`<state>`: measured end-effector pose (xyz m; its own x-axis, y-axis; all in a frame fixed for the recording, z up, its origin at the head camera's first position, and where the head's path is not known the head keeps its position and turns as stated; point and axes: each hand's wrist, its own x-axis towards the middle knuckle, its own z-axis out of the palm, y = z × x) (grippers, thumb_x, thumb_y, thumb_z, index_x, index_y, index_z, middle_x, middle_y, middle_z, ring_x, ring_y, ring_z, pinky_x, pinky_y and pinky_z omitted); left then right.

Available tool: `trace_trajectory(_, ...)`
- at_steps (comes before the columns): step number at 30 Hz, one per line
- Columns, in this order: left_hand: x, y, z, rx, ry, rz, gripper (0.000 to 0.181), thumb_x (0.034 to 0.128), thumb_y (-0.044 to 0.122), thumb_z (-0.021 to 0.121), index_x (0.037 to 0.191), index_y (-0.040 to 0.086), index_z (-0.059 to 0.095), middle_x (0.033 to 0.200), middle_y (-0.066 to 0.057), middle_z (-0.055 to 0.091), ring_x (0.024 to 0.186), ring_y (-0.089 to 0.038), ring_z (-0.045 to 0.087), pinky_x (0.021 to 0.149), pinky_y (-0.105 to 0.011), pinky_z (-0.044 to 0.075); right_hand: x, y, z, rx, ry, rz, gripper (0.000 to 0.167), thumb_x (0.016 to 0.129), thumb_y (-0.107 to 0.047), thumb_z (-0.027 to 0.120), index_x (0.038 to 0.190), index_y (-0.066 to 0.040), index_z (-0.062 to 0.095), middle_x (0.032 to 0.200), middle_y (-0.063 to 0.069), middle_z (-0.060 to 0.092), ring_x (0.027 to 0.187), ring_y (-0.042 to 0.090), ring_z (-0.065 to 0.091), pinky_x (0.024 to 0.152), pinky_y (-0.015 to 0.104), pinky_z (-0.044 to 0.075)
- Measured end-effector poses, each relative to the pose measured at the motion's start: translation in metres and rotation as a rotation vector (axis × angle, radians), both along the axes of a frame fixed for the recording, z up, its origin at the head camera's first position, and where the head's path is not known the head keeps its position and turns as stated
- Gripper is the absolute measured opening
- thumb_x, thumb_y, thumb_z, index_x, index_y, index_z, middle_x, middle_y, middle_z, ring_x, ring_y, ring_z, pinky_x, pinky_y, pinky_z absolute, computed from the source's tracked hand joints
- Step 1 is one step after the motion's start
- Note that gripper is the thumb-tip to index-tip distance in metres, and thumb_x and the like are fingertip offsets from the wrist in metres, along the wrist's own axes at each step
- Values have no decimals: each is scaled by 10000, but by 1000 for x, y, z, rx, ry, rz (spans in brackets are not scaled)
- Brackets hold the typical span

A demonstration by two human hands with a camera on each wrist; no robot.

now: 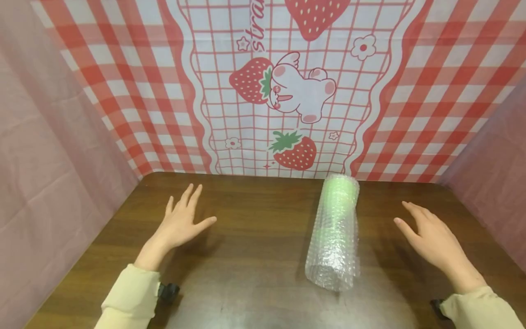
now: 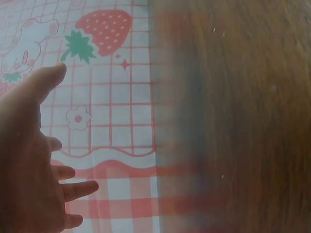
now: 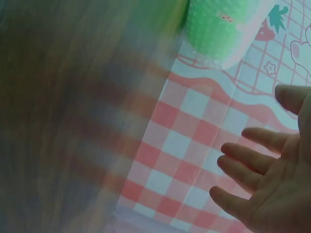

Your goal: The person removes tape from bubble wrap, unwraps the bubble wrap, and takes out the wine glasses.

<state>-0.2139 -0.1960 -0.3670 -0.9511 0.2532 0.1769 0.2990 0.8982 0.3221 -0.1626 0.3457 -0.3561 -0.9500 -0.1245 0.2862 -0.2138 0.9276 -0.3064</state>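
While the head view shows a bubble-wrapped green cylinder (image 1: pixel 334 233) on the table (image 1: pixel 255 256) between the empty, spread left hand (image 1: pixel 178 224) and right hand (image 1: pixel 436 240), I judge it light, cushioned, slippery: grip mid-length. Left wrist: fingers (image 2: pixel 80 190) apart. Right wrist: likewise, cylinder untouched.

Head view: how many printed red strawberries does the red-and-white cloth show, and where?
3: top strawberry, cut off by the frame; middle strawberry, beside the head of the white cartoon animal; lower strawberry, above-left of the green bubble-wrapped bundle. More may lie out of view.
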Motion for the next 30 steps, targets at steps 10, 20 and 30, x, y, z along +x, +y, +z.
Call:
trace_trajectory(10, -2, 10, -1, 1, 1, 3, 813, 863, 584, 445, 1455, 97, 174, 1474, -210, 201, 1306, -385, 287, 1084, -598, 123, 1, -7, 1, -79, -40, -109, 628, 946, -385, 411, 1358, 75, 299, 1276, 367, 375, 1116, 540, 353, 812, 652, 330)
trace_trajectory(20, -4, 25, -5, 67, 52, -13, 664, 889, 453, 499, 1388, 46, 337, 1401, -200, 350, 1272, -350, 352, 1032, -582, 275, 0, -10, -6, -136, -28, -146, 617, 938, -353, 440, 1332, 104, 311, 1250, 383, 378, 1109, 541, 351, 834, 652, 322)
trace_trajectory(30, -8, 47, -9, 378, -137, -96, 588, 911, 386, 501, 1367, 40, 369, 1379, -170, 385, 1192, -344, 458, 990, -508, 391, -3, -18, -5, -257, -38, -144, 625, 944, -331, 432, 1360, 103, 260, 1243, 372, 403, 1104, 526, 389, 819, 614, 358)
